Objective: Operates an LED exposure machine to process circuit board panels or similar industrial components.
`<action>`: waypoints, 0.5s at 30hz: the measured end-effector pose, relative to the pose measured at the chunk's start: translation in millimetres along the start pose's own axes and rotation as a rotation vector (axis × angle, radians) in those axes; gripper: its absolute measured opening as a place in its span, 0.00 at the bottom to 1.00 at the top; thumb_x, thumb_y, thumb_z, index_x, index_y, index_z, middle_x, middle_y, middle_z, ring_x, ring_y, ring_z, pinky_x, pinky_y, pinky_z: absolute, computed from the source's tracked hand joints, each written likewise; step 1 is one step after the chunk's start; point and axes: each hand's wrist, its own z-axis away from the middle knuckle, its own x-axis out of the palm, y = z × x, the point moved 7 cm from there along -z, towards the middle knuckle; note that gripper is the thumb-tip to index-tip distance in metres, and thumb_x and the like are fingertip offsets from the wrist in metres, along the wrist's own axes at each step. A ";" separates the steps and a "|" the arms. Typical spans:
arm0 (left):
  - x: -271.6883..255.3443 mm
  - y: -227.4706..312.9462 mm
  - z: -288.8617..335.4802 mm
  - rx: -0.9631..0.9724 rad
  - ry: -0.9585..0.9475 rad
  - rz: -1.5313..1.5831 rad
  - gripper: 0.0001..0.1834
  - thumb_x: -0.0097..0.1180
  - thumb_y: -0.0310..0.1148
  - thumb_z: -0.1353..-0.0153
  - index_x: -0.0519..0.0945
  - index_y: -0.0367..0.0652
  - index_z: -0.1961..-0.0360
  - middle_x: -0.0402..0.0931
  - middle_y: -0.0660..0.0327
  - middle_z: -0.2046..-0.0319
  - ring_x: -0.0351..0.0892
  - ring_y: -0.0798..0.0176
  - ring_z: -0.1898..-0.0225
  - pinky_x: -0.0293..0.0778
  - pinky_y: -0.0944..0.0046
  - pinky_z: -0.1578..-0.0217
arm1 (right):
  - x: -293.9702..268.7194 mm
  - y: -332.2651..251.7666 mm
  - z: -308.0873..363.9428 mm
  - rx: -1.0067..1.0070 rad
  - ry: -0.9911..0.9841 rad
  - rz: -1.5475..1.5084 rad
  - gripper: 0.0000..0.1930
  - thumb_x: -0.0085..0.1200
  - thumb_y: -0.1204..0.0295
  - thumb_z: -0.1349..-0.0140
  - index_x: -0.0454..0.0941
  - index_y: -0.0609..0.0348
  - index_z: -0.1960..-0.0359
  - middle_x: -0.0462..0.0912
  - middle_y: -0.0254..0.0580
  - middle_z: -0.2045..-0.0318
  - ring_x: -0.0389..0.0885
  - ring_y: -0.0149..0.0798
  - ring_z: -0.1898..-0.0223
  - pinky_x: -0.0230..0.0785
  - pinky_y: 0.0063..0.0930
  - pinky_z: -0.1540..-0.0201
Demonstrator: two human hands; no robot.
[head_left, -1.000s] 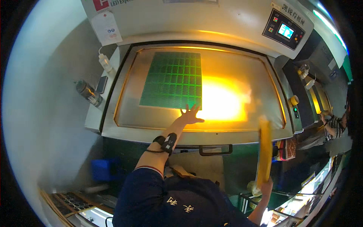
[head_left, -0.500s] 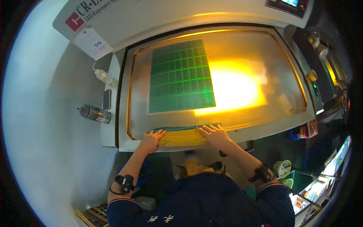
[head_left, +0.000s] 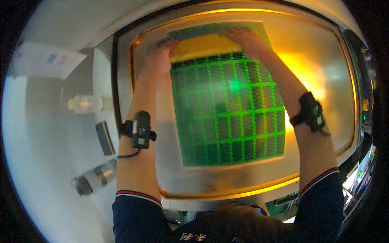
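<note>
My left hand and right hand have hold of one yellow bar, fingers partly curled over its ends; blur hides how tightly. It has just gone from the table's near edge to the far part of the green sheet, so I judge the work is now at that end. One sheet lies on one metal table; leftward, two bottles and one phone.

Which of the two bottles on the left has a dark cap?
The clear bottle, below the phone in the picture: its dark cap points to the lower left. The other, a whitish bottle above the phone, looks pale throughout.
</note>
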 end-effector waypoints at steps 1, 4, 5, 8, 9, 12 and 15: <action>-10.0 -2.4 -22.5 0.005 -0.004 -0.002 0.38 0.45 0.14 0.48 0.68 0.60 0.36 0.73 0.53 0.42 0.69 0.41 0.40 0.67 0.48 0.39 | 7.0 10.4 -22.8 0.015 -0.029 -0.005 0.42 0.49 0.85 0.52 0.59 0.44 0.31 0.65 0.44 0.34 0.64 0.49 0.34 0.56 0.48 0.32; -9.5 -45.1 -75.7 0.167 0.137 -0.111 0.35 0.44 0.17 0.46 0.68 0.55 0.36 0.73 0.48 0.44 0.72 0.42 0.42 0.69 0.48 0.41 | -3.3 35.3 -84.7 0.140 -0.084 -0.162 0.42 0.47 0.86 0.52 0.59 0.41 0.31 0.65 0.45 0.34 0.62 0.49 0.32 0.56 0.45 0.31; -17.3 -58.2 -89.2 0.317 0.272 -0.220 0.32 0.44 0.19 0.45 0.69 0.51 0.37 0.75 0.44 0.47 0.74 0.44 0.44 0.71 0.49 0.43 | -7.4 29.1 -94.0 0.068 -0.031 -0.084 0.43 0.47 0.86 0.52 0.59 0.40 0.31 0.65 0.45 0.34 0.62 0.49 0.33 0.56 0.43 0.31; -6.9 -90.5 -103.7 0.144 0.148 -0.115 0.30 0.44 0.19 0.44 0.70 0.45 0.38 0.73 0.46 0.44 0.72 0.45 0.42 0.68 0.50 0.40 | 6.3 31.3 -106.9 0.168 -0.053 -0.273 0.42 0.46 0.87 0.52 0.61 0.41 0.31 0.65 0.44 0.33 0.61 0.49 0.32 0.57 0.42 0.31; 8.9 -107.2 -105.3 0.076 0.003 -0.043 0.31 0.45 0.19 0.43 0.69 0.49 0.37 0.70 0.47 0.40 0.70 0.45 0.39 0.66 0.50 0.38 | 13.4 19.4 -99.7 0.087 -0.034 -0.172 0.42 0.46 0.88 0.52 0.60 0.42 0.31 0.64 0.43 0.33 0.60 0.48 0.32 0.57 0.42 0.32; 1.5 -30.8 -65.2 -0.016 0.062 -0.189 0.40 0.51 0.21 0.47 0.64 0.70 0.34 0.66 0.57 0.36 0.66 0.40 0.38 0.69 0.44 0.42 | 21.4 27.8 -60.4 0.086 -0.034 0.015 0.42 0.46 0.88 0.52 0.59 0.43 0.31 0.63 0.42 0.32 0.60 0.47 0.31 0.57 0.44 0.32; -3.7 -50.3 -29.8 0.137 0.171 -0.152 0.42 0.51 0.21 0.47 0.60 0.72 0.32 0.59 0.69 0.31 0.63 0.39 0.36 0.68 0.42 0.40 | 0.2 -15.8 -36.0 0.098 -0.018 -0.024 0.43 0.47 0.87 0.52 0.57 0.43 0.30 0.61 0.41 0.31 0.60 0.47 0.31 0.57 0.47 0.33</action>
